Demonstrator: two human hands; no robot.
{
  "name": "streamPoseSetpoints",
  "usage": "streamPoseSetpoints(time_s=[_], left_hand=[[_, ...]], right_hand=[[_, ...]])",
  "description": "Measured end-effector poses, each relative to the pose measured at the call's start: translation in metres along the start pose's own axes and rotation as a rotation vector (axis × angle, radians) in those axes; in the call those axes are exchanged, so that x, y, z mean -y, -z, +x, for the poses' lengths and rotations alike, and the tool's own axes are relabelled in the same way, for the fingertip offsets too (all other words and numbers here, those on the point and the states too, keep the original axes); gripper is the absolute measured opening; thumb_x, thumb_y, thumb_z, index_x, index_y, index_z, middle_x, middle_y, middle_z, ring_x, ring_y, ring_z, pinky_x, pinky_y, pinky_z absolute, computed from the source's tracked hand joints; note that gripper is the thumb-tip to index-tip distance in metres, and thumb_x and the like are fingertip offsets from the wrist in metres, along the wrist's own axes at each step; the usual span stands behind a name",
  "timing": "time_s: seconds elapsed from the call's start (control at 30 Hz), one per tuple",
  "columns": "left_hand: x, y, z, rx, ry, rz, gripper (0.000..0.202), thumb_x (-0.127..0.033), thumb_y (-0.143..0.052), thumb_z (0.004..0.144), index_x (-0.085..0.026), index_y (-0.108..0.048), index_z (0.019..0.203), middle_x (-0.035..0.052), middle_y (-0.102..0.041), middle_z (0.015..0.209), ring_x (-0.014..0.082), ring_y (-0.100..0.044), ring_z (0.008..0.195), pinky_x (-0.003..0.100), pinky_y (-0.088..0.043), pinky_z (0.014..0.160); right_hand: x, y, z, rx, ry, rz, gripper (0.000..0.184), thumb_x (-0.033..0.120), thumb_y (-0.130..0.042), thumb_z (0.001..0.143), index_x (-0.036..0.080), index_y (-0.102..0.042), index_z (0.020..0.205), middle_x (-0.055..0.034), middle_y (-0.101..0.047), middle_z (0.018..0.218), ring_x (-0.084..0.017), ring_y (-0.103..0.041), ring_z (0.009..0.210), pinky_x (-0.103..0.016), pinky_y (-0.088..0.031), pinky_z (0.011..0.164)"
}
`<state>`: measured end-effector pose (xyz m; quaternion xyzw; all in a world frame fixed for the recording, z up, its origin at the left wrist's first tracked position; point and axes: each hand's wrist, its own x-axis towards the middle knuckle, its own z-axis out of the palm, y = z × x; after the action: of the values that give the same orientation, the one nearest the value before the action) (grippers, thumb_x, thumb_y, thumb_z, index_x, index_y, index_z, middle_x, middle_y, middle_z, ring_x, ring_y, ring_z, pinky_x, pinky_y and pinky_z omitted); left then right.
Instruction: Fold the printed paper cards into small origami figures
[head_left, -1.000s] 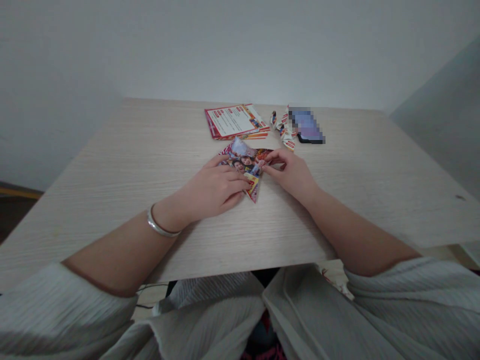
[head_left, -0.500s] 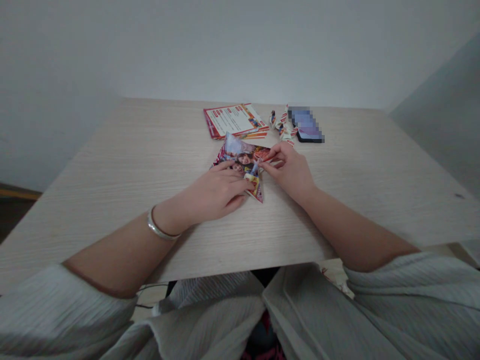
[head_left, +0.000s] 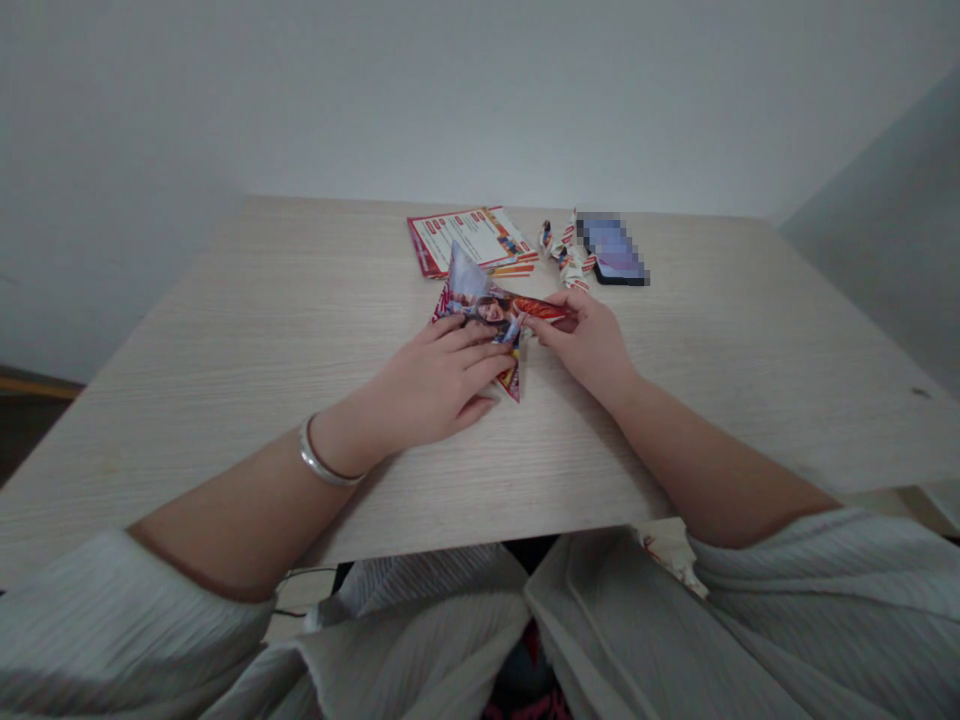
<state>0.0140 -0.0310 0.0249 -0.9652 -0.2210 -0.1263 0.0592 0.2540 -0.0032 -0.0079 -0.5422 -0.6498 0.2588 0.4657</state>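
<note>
A colourful printed sheet of paper (head_left: 469, 278), folded into pointed flaps, lies at the middle of the table. Across its left and lower part rests my left hand (head_left: 435, 385), palm down with fingers stretched out, pressing on the print. A silver bangle circles that wrist. My right hand (head_left: 589, 340) pinches the paper's right flap between thumb and fingers. The far-left point of the paper sticks up off the tabletop, and another point reaches toward me below my left fingers. My fingers hide part of the folds.
Behind the paper lies a stack of printed leaflets (head_left: 472, 240). To its right are several small folded paper pieces (head_left: 566, 255) and a phone (head_left: 616, 255) with a blurred screen. The pale wooden table (head_left: 300, 300) meets a grey wall at the back.
The far-left point of the paper has risen and the sheet has bent more. My right hand has shifted slightly right with the flap; my left fingers lie further over the print.
</note>
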Motion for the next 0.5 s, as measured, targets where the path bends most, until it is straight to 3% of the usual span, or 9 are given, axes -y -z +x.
streamPoseSetpoints(time_s=[0.17, 0.3, 0.5], left_hand=[[-0.001, -0.002, 0.0, -0.026, 0.032, 0.089, 0.041, -0.033, -0.055, 0.102, -0.015, -0.068, 0.136, 0.0171, -0.065, 0.151, 0.0353, -0.06, 0.14, 0.058, -0.042, 0.121], [0.0, -0.005, 0.001, -0.001, 0.05, 0.059, 0.042, -0.031, -0.052, 0.101, -0.011, -0.069, 0.134, 0.017, -0.072, 0.14, 0.0344, -0.065, 0.135, 0.057, -0.044, 0.119], [0.001, -0.006, 0.003, 0.008, 0.044, 0.049, 0.037, -0.028, -0.049, 0.102, -0.015, -0.073, 0.127, 0.0137, -0.078, 0.129, 0.0332, -0.069, 0.127, 0.058, -0.046, 0.117]], right_hand=[[0.003, 0.0, -0.003, 0.029, 0.015, 0.017, 0.021, 0.042, -0.076, 0.086, 0.025, -0.067, 0.094, -0.0026, -0.078, 0.094, -0.02, -0.075, 0.079, -0.038, -0.065, 0.077], [0.008, 0.0, -0.005, 0.082, 0.016, -0.016, 0.015, 0.036, -0.075, 0.086, 0.024, -0.068, 0.092, -0.0019, -0.078, 0.09, -0.019, -0.074, 0.075, -0.037, -0.064, 0.074], [0.011, 0.0, -0.004, 0.1, -0.022, -0.09, 0.014, 0.033, -0.077, 0.086, 0.024, -0.067, 0.09, -0.0014, -0.078, 0.085, -0.021, -0.073, 0.071, -0.039, -0.062, 0.074]])
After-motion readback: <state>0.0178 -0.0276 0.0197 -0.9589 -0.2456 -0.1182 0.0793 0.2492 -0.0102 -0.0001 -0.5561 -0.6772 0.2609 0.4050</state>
